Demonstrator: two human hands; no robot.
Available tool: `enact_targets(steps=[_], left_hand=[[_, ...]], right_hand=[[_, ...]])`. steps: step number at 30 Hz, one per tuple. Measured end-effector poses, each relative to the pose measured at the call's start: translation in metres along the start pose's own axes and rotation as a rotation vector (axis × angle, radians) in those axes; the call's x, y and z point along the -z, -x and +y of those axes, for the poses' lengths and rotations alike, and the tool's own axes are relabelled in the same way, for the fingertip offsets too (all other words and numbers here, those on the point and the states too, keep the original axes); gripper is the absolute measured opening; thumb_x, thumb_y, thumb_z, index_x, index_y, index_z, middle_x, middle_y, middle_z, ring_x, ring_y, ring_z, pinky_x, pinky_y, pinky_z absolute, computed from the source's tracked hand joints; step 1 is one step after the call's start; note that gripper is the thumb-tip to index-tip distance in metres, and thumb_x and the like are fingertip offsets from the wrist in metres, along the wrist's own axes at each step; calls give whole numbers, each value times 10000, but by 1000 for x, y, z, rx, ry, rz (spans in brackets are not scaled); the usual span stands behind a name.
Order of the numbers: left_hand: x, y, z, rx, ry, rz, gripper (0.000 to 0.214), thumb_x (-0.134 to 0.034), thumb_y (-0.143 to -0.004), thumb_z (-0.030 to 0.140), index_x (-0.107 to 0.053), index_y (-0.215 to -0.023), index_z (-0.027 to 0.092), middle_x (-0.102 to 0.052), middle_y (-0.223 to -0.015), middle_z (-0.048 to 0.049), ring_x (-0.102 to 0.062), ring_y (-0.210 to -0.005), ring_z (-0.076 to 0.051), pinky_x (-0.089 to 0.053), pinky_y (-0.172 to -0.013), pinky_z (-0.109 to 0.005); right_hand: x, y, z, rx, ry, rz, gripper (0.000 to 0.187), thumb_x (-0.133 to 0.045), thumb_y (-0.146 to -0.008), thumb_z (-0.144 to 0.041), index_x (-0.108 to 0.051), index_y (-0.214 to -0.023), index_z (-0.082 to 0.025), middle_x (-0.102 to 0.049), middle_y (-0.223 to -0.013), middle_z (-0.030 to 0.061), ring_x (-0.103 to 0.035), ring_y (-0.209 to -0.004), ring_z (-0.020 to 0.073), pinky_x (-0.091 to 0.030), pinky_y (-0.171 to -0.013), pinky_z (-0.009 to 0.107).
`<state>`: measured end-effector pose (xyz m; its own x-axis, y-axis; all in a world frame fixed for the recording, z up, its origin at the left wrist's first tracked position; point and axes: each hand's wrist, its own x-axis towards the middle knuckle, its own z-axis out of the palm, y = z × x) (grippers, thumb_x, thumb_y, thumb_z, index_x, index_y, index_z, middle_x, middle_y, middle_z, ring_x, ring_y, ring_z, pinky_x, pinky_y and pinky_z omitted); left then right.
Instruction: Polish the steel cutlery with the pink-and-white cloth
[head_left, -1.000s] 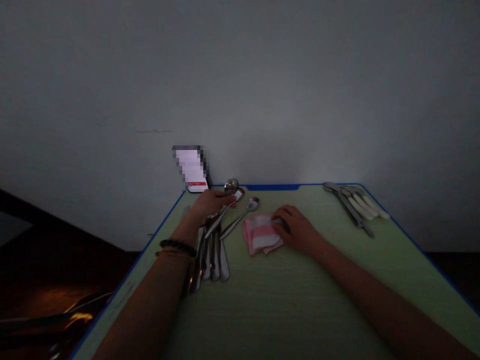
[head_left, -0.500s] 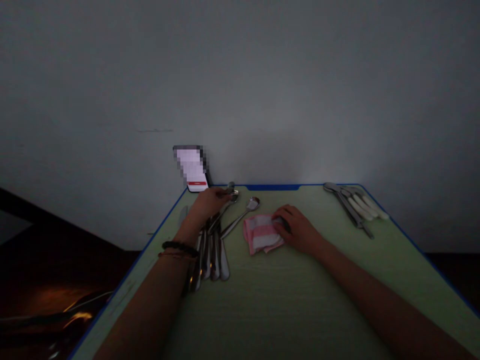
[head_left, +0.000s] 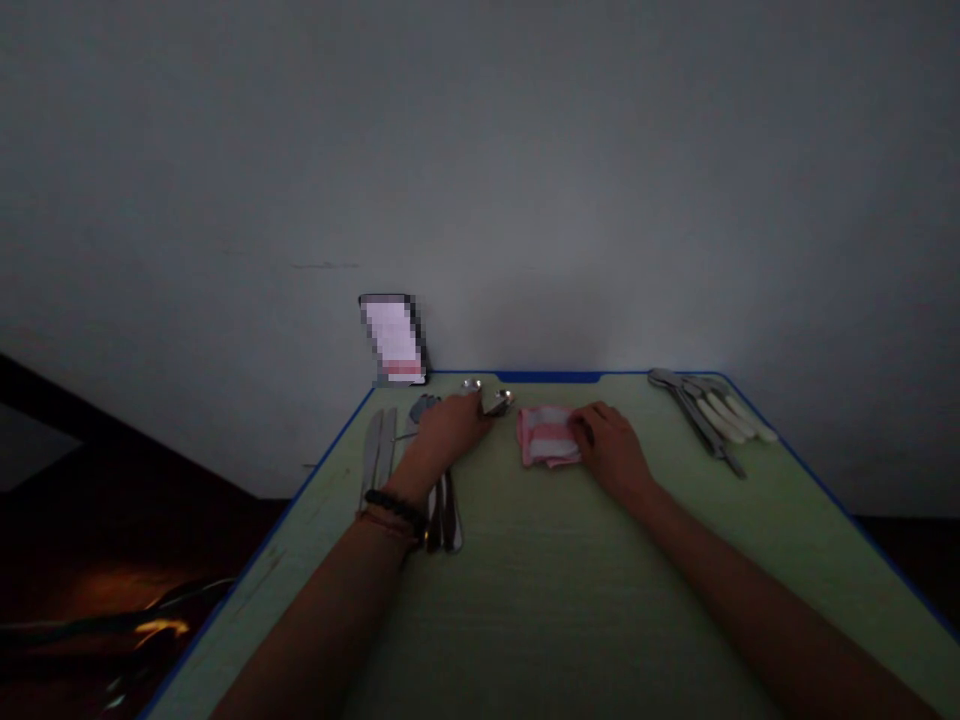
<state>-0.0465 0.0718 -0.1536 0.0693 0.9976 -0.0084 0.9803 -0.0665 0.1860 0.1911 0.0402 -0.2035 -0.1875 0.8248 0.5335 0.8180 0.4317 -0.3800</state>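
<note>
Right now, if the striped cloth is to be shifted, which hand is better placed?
Likely the right hand: it is at the right edge of the striped cloth. The left hand is beyond the cloth's left edge, close to the spoons.

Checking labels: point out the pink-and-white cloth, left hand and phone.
Cloth [head_left: 550, 437], head view: middle of its upper face.
Left hand [head_left: 454, 430], head view: back of the hand.
Phone [head_left: 394, 335], head view: lit screen.
</note>
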Motion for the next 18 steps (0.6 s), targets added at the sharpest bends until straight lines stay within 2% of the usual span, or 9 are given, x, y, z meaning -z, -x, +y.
enact_targets(steps=[4,7,9,12,14,16,18], left_hand=[[3,2,2,23,85,26,378,-516,-779,324,-531,-1109,141,-641,-1032,-190,-584,-988,-343,-430,-801,-439],[7,6,11,-32,230,-3,353,-472,-805,262,-523,-1132,140,-656,-1015,-153,-599,-973,-279,-439,-822,-379],[9,11,21,-86,353,-43,333,-435,-816,198,-534,-1132,157,-668,-1011,-110,-610,-943,-220,-450,-818,-323],[7,18,34,-119,554,-143,311,-394,-836,178,-554,-1103,161,-691,-952,-69,-639,-768,-158,-494,-670,-260],[2,23,38,-101,674,-203,277,-384,-856,227,-584,-1031,150,-698,-850,-62,-627,-635,-137,-483,-550,-234],[-5,27,39,-70,770,-253,278,-399,-860,303,-624,-877,142,-660,-654,-34,-578,-498,-118,-443,-460,-212],[-12,31,37,-36,844,-296,319,-430,-840,371,-621,-733,139,-549,-476,14,-478,-364,-90,-365,-369,-192]], right_hand=[[-1,-3,3,-5,6,-10,175,-421,-857,-171,-592,-872,-207,-599,-882,77,-522,-848,212,-409,-761,375],[1,-2,2,-25,-9,-31,206,-392,-881,-224,-594,-910,-201,-600,-896,83,-521,-866,208,-408,-782,375],[4,1,0,-22,-4,-48,234,-415,-875,-328,-589,-960,-196,-596,-922,95,-516,-895,219,-404,-803,388],[9,8,-1,14,35,-55,410,-522,-780,-495,-564,-1052,-191,-568,-1034,124,-487,-983,262,-389,-841,421],[10,9,3,-6,59,-36,461,-563,-739,-502,-555,-1072,-184,-547,-1075,138,-473,-1015,281,-385,-850,431],[9,6,11,-74,53,-2,384,-553,-753,-433,-569,-1032,-170,-558,-1034,140,-485,-994,277,-390,-841,421],[8,0,18,-158,4,40,291,-514,-776,-362,-580,-970,-156,-578,-964,134,-510,-945,259,-401,-816,393]])
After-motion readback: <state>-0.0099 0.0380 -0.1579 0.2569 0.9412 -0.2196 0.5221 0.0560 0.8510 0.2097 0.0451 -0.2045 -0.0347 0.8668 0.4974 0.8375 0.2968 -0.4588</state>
